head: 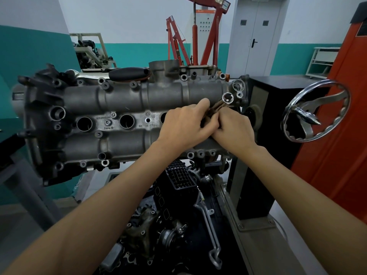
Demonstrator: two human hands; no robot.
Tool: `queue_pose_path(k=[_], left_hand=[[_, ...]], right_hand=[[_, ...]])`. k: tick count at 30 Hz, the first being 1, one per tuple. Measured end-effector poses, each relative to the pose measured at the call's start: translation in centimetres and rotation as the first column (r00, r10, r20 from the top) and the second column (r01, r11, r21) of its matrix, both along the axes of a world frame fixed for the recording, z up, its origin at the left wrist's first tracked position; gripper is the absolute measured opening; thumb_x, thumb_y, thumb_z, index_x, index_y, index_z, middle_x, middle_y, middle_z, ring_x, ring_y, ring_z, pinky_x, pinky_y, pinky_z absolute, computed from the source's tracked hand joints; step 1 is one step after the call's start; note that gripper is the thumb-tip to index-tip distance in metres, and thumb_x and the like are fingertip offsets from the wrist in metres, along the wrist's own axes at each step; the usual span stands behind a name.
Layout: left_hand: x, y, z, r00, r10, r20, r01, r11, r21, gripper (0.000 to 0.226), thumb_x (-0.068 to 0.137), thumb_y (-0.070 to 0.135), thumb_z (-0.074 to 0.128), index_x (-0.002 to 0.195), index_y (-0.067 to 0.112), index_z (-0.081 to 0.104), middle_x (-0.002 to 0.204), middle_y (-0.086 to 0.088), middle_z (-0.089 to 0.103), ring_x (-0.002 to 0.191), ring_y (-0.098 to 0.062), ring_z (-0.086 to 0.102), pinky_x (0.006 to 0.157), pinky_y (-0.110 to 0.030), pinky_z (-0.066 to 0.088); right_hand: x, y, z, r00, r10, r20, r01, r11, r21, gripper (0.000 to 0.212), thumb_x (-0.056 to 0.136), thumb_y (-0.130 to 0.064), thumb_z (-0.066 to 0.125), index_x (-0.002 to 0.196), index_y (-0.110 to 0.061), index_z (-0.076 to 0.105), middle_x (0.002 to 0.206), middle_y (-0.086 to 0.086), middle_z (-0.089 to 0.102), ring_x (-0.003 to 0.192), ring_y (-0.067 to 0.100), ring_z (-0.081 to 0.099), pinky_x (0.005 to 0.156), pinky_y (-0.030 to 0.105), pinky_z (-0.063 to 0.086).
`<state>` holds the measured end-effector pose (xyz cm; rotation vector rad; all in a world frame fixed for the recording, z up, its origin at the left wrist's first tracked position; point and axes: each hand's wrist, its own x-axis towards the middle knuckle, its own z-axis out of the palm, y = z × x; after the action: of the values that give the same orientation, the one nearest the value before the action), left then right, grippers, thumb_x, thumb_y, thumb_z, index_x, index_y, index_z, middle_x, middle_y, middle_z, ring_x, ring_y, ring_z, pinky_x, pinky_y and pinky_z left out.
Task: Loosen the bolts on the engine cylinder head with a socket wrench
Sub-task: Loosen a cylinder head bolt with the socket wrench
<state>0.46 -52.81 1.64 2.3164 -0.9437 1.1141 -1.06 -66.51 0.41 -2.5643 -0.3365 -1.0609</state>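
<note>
While both hands grip the wrench, no bolt is engaged yet.
Left hand and right hand clamp socket wrench over cylinder head, right end; socket mouth faces up. Next, I reckon: seat it on a bolt.

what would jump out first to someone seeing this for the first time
The grey engine cylinder head stretches across the middle, with round open bores along its centre. Over its right end, the left hand and right hand grip one wrench together, its open socket end showing above the fingers. A shiny chrome handwheel stands further right.
</note>
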Motion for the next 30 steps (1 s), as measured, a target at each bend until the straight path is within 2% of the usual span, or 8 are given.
queue_pose_path(k=[4,7,10,13,17,20,25,30], left_hand=[[0.09,-0.11,-0.07,1.0,0.03,0.0,-0.03,0.999,0.018,0.029,0.09,0.039,0.047,0.085,0.011,0.045,0.061,0.0,0.055,0.049,-0.022,0.046,0.043,-0.027,0.03],[0.12,-0.11,-0.06,0.999,0.036,0.003,-0.036,0.998,0.042,0.033,0.091,0.041,0.041,0.095,0.01,0.054,0.065,-0.001,0.059,0.055,-0.025,0.054,0.047,-0.032,0.038],[0.18,-0.09,-0.02,0.998,0.058,0.01,-0.058,0.996,0.061,0.04,0.092,0.046,0.037,0.094,0.011,0.057,0.061,-0.001,0.058,0.055,-0.024,0.055,0.046,-0.03,0.033],[0.21,0.03,0.0,0.998,0.066,-0.003,-0.065,0.996,0.066,0.043,0.093,0.049,0.041,0.085,0.011,0.059,0.057,-0.003,0.057,0.054,-0.023,0.056,0.048,-0.033,0.039],[0.21,0.11,-0.05,0.999,0.037,-0.008,-0.036,0.999,0.034,0.046,0.092,0.05,0.046,0.071,0.01,0.057,0.052,-0.003,0.053,0.051,-0.024,0.054,0.047,-0.03,0.034],[0.12,0.12,-0.01,1.0,0.02,-0.019,-0.019,0.999,0.028,0.045,0.091,0.05,0.046,0.068,0.012,0.05,0.05,0.0,0.049,0.05,-0.023,0.052,0.047,-0.03,0.033],[-0.03,-0.04,0.01,1.0,0.02,0.008,-0.02,0.999,0.04,0.034,0.09,0.042,0.049,0.072,0.016,0.037,0.053,0.005,0.044,0.047,-0.02,0.046,0.043,-0.027,0.026],[0.03,-0.05,-0.01,0.999,0.038,0.003,-0.038,0.998,0.047,0.027,0.09,0.038,0.047,0.08,0.016,0.035,0.057,0.003,0.048,0.047,-0.02,0.042,0.041,-0.023,0.021]], right_hand=[[0.32,-0.1,-0.22,1.0,0.0,-0.016,-0.001,1.0,-0.004,0.014,0.078,-0.036,0.042,0.069,-0.029,0.033,0.054,-0.017,0.034,0.047,-0.001,0.035,0.047,0.018,0.02],[0.63,-0.2,-0.28,0.999,-0.025,-0.03,0.024,0.999,-0.043,0.016,0.077,-0.04,0.037,0.074,-0.024,0.041,0.057,-0.014,0.038,0.05,0.005,0.038,0.048,0.019,0.023],[0.45,-0.13,-0.13,1.0,-0.011,-0.021,0.01,0.999,-0.041,0.015,0.076,-0.042,0.038,0.076,-0.027,0.041,0.057,-0.016,0.036,0.05,0.0,0.035,0.047,0.019,0.021],[0.17,0.04,-0.02,1.0,-0.003,-0.031,0.002,1.0,-0.027,0.015,0.076,-0.043,0.04,0.074,-0.029,0.038,0.055,-0.018,0.034,0.05,-0.004,0.033,0.047,0.02,0.019],[-0.08,0.16,0.04,1.0,0.007,-0.017,-0.007,1.0,-0.006,0.018,0.077,-0.041,0.043,0.062,-0.034,0.037,0.053,-0.019,0.033,0.049,-0.004,0.033,0.047,0.019,0.018],[0.14,-0.08,-0.21,1.0,0.002,0.003,-0.002,1.0,-0.005,0.021,0.083,-0.033,0.052,0.064,-0.025,0.051,0.053,-0.021,0.031,0.049,0.006,0.033,0.048,0.018,0.019],[0.15,-0.13,0.0,1.0,-0.008,-0.025,0.007,1.0,-0.024,0.037,0.082,-0.027,0.052,0.054,-0.029,0.029,0.052,-0.017,0.032,0.046,0.002,0.032,0.047,0.019,0.019],[-0.04,0.09,0.11,0.999,0.033,-0.042,-0.033,0.999,0.001,0.016,0.078,-0.034,0.044,0.065,-0.031,0.035,0.057,-0.019,0.036,0.05,-0.002,0.038,0.048,0.018,0.022]])
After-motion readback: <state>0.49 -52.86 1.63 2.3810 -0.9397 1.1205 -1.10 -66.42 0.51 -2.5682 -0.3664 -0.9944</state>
